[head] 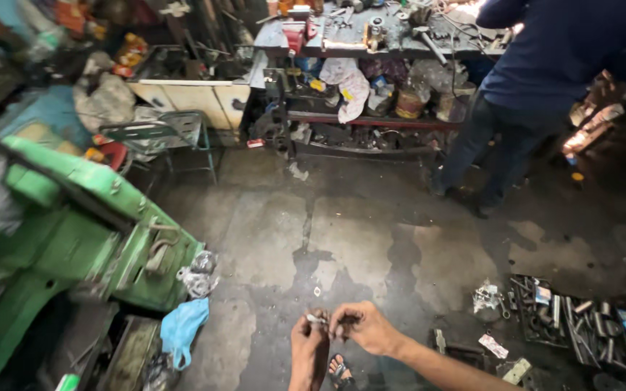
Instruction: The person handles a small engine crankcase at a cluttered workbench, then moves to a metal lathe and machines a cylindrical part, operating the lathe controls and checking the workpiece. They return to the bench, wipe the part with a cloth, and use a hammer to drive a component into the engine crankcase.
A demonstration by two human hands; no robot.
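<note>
**Both hands pinch a small metal part low over the workshop floor**

Left hand [309, 346] at 6 o'clock of the view, fingers curled, pinching a small pale metal part [317, 318] at its fingertips. Right hand [362, 327] just at 3 o'clock of the left one, forearm coming in from 4 o'clock, fingers bent and closed on the same part from the other side. The two hands touch at the fingertips. Part is tiny and blurred; cannot tell its kind.

Below the hands, at 6 o'clock, a sandalled foot [340, 371] on the stained concrete floor [269, 232]. Another small pale bit [317, 292] lies on the floor just at 12 o'clock of the hands, apart from them.

At 9 o'clock, a green machine [74, 232], tilted housing, with crumpled plastic [198, 274] at its lower corner and a blue cloth [182, 327] beneath that. At 4 o'clock, a tray of metal rods and tools [581, 326], well apart from the hands; a crumpled clear wrapper [485, 295] beside its left edge.

At 12 o'clock, a cluttered counter [371, 40] with tools on top and a shelf of cans and rags [371, 98] under it. At 1 o'clock, another person in a dark blue top and dark trousers [537, 80] stands at the counter, back to the camera. At 10 o'clock, a metal-frame chair [161, 134] near a cream cabinet [190, 98].
</note>
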